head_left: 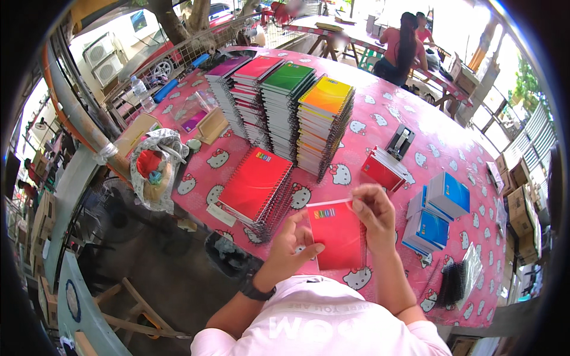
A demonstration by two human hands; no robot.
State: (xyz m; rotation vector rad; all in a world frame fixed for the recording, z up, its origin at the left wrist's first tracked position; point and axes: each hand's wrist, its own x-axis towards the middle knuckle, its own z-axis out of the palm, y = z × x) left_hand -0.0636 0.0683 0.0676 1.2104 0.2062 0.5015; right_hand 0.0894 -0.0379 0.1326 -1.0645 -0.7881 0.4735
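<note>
In front of my chest I hold a red-covered notebook. My left hand grips its left side, the thumb lying across the cover. At the top right corner my right hand pinches the edge with thumb and fingers; whether a wire runs along that edge I cannot tell. Just left of my hands stands a pile of red spiral notebooks. Beyond the held notebook, a small stack of red-covered pads lies next to a black hole punch.
Tall stacks of spiral notebooks, purple, red, green and yellow, stand at the back. Blue pads and black binding coils lie at right on the pink tablecloth. A plastic bag hangs at the left edge. Another person sits at a far table.
</note>
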